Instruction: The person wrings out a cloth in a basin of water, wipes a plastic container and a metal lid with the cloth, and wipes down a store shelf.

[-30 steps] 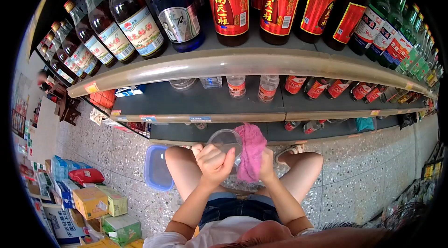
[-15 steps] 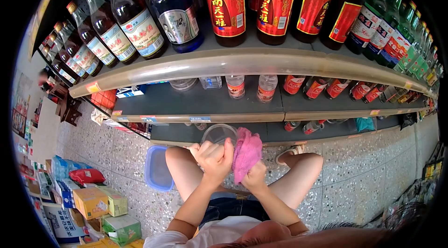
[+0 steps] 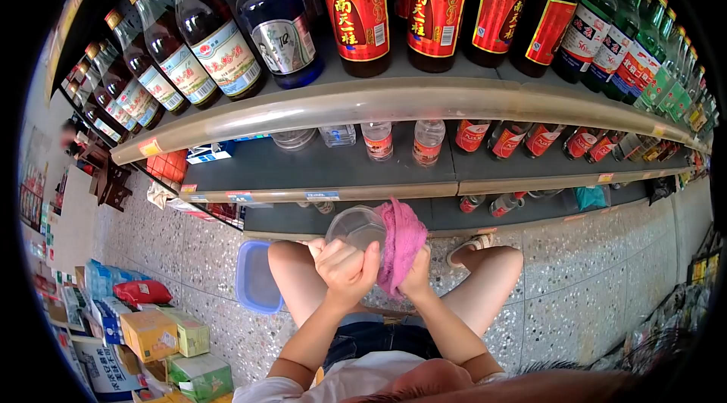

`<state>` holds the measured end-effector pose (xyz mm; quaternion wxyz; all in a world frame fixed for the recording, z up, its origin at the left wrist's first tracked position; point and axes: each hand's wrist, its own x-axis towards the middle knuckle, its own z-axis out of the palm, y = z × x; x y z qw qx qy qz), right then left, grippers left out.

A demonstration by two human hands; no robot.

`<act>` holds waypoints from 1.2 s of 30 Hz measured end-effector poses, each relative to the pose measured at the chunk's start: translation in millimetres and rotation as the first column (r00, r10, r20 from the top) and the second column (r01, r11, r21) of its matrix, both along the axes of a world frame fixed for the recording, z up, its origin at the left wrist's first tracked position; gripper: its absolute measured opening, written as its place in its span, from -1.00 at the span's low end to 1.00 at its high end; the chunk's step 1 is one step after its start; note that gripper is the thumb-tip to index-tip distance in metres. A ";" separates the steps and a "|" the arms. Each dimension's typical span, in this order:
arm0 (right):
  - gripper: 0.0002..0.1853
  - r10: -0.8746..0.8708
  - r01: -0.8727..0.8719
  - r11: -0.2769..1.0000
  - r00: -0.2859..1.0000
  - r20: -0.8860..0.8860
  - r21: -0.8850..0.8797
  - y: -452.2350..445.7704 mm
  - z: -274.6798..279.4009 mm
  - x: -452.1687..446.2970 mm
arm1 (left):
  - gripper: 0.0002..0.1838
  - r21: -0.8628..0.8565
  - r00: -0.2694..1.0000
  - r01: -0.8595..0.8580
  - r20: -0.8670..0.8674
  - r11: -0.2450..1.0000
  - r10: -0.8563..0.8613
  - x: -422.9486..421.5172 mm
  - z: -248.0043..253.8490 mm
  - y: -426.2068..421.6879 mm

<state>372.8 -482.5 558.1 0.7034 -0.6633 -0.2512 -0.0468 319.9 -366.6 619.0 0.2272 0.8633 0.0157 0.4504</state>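
Pink cloth [image 3: 406, 244] is bunched in the right hand [image 3: 416, 274], fingers partly hidden but closed on it, and bears against the side of a clear container [image 3: 354, 227]. The left hand [image 3: 347, 267] grips the container's near edge, thumb up. The container is held near the lowest shelf [image 3: 288, 220]. Recommended: firm left hold, even cloth pressure, walls not squeezed. Beyond: a blue tub [image 3: 243, 270] beside the left leg [image 3: 297, 274]; bottles [image 3: 354, 20] above.
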 end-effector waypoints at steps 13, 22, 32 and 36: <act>-0.67 0.561 -0.207 0.822 0.451 -0.695 0.530 -9.7 -18.8 33.1 | -0.57 -0.251 0.931 0.360 0.044 0.898 -0.361 -5.8 -5.2 18.4; -0.59 0.623 -0.254 0.782 0.347 -0.701 0.570 -5.8 -57.7 37.3 | -0.50 -0.726 0.949 0.290 0.133 0.624 -0.286 2.3 -26.0 29.1; -0.48 0.328 -0.307 0.944 0.915 -0.233 0.123 -12.3 -35.5 49.6 | -0.40 -0.978 0.969 0.042 0.090 0.206 0.231 12.5 -26.8 48.0; -0.49 0.197 -0.134 0.960 0.947 -0.253 0.248 6.5 -47.5 19.6 | -0.45 -0.954 0.984 -0.036 0.018 0.299 0.175 24.4 -27.1 26.2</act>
